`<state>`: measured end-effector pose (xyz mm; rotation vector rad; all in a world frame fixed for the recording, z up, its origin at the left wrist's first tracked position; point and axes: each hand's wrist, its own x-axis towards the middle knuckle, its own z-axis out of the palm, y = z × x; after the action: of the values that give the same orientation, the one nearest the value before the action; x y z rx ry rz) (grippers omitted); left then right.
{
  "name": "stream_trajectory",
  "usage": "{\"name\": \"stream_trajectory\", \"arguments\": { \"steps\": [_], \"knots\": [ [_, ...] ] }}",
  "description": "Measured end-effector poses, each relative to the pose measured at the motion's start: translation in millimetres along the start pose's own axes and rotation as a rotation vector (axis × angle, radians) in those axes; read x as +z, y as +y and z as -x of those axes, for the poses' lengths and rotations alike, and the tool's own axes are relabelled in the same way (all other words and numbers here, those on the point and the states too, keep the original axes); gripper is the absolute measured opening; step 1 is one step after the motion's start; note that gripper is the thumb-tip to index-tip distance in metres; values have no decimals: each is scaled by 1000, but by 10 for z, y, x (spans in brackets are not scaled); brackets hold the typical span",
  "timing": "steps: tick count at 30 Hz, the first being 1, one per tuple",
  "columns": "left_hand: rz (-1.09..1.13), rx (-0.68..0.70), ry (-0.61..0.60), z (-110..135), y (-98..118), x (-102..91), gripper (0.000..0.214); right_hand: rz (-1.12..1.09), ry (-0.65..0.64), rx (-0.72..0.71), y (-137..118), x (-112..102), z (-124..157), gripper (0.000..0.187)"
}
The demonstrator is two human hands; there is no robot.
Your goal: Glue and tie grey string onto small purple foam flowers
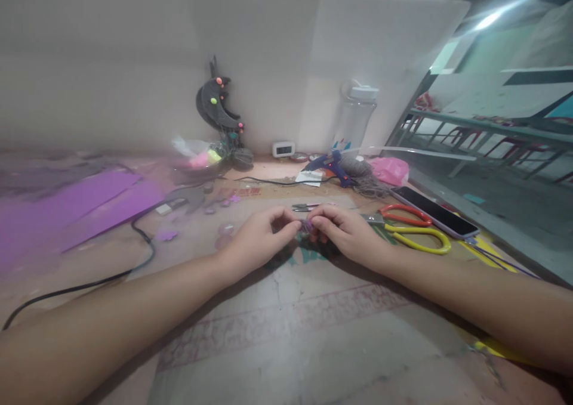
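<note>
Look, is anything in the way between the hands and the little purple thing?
No, nothing visible. The left hand and right hand both have fingertips at the little purple thing. The scissors lie off to the right, not between them.

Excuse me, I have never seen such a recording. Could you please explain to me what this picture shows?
Of course. There is no machine here: a person works with bare hands, and a camera worn on the head looks forward and down. The left hand and right hand hold a small purplish piece between their fingertips; its exact form is hidden. On the table, purple sheets lie to the left. To the right are scissors and a phone; farther back, a blue glue gun and grey yarn.
</note>
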<state>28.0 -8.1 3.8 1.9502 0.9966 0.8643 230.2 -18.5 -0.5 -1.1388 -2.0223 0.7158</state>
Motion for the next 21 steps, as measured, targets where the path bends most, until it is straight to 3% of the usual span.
{"name": "stream_trajectory", "arguments": {
  "steps": [8, 13, 21],
  "knots": [
    [64, -58, 56, -25, -35, 16, 21, -176, 180, 68, 107, -31, -87, 22],
    [68, -38, 95, -57, -83, 17, 21, -134, 153, 132, 132, -55, -125, 21],
    [102, -68, 67, -57, -89, 23, 21, -53, 144, 86, 111, -56, -108, 26]
  ]
}}
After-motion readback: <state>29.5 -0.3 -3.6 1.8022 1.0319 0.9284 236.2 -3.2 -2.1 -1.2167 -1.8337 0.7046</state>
